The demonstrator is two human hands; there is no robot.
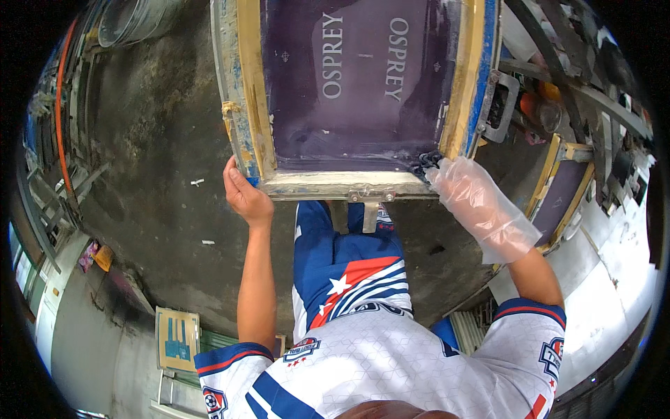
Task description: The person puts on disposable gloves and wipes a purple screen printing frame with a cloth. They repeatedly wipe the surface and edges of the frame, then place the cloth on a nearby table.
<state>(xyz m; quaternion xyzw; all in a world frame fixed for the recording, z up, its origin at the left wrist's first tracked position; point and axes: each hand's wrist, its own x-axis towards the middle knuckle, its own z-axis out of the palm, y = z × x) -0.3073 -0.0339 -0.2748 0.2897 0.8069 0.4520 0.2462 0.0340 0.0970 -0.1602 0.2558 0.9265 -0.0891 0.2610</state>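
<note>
In front of me is a screen-printing frame (343, 189), its wooden bars worn and stained with blue and yellow. Purple mesh (361, 131) fills it and bears pale lettering in two columns with small register marks. My left hand (249, 196) grips the near left corner, the thumb on the outer side and the fingers partly hidden. A clear plastic bag covers my right hand (463, 191), which presses a dark bunched cloth (426, 163) into the near right inside corner. A metal bracket (370, 212) juts from the near bar, and a metal handle (502, 107) from the right side.
Another printing screen (560, 196) leans at the right near dark metal bars (602, 99). A clear tub (123, 23) stands at the far left, near an orange pipe or hose (62, 115). A tan stencil panel (178, 339) is behind me at the left. White scraps (208, 242) lie on the stained floor.
</note>
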